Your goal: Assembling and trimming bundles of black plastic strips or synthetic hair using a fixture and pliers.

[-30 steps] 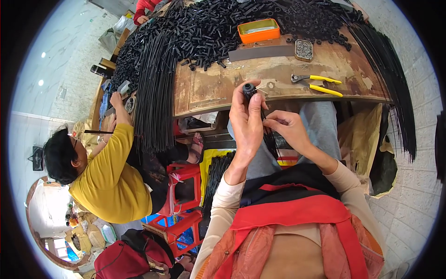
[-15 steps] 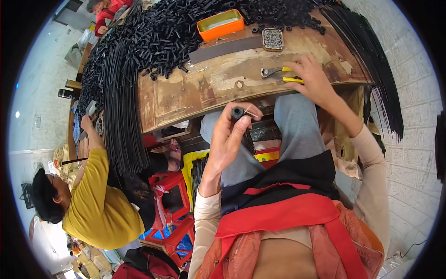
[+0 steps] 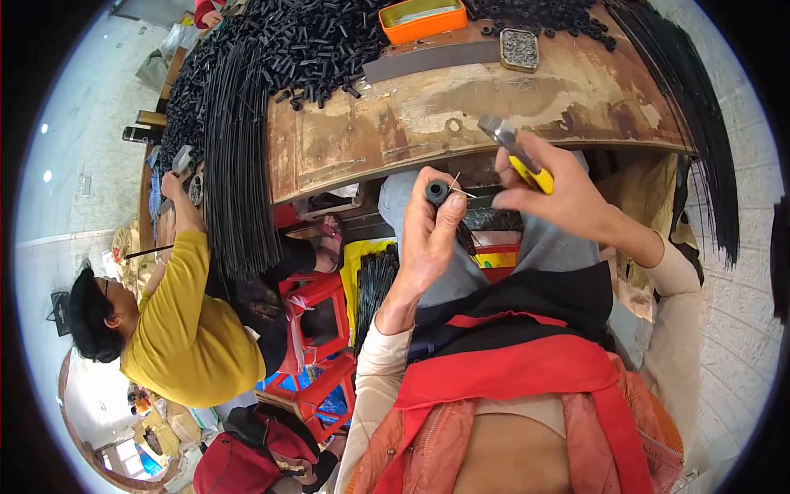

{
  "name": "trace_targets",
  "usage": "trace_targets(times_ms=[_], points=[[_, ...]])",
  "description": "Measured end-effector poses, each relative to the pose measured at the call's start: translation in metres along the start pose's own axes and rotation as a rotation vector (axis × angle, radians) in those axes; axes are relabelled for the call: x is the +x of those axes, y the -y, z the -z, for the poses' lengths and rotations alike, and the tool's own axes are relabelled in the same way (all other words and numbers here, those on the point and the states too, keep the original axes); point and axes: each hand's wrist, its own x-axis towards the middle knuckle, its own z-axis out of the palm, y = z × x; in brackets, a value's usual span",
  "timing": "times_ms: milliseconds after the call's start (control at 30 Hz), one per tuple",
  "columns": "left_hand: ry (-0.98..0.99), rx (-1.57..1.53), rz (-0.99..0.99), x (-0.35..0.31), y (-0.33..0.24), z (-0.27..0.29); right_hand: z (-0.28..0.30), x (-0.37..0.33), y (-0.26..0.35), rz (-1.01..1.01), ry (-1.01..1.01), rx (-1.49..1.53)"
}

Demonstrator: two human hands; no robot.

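Note:
My left hand (image 3: pixel 429 243) is closed around a black tube (image 3: pixel 437 192) with a round hole in its end, held just off the table's near edge over my lap. Two thin pale pins (image 3: pixel 464 192) stick out by its thumb and forefinger and cross each other. To the right, my right hand (image 3: pixel 569 188) grips pliers (image 3: pixel 533 173) with yellow handles. Their metal head points up and left, raised above the table edge and apart from the tube. Part of the handles is hidden in my palm.
On the wooden table (image 3: pixel 395 132) are a heap of short black tubes (image 3: pixel 321 41), a grey strip (image 3: pixel 436 62), an orange tin (image 3: pixel 424 20) and a small tray of metal bits (image 3: pixel 518 49). Long black rods (image 3: pixel 239 165) hang over the edge. A co-worker in yellow (image 3: pixel 193 321) sits left.
My right hand has closed on the pliers, lifted them off the table and brought them nearer my left hand. The left hand still holds the tube. The whole view has shifted slightly.

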Motion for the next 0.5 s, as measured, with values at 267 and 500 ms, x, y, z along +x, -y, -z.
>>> trace_targets(times_ms=[267,500], points=[[-0.048,0.153,-0.02,-0.022,-0.023,-0.017,-0.019,-0.02,0.033,0.465,-0.123,-0.248],[-0.14,0.241,-0.069,-0.04,-0.033,-0.03,-0.018,-0.037,0.053,0.41,-0.154,-0.302]])
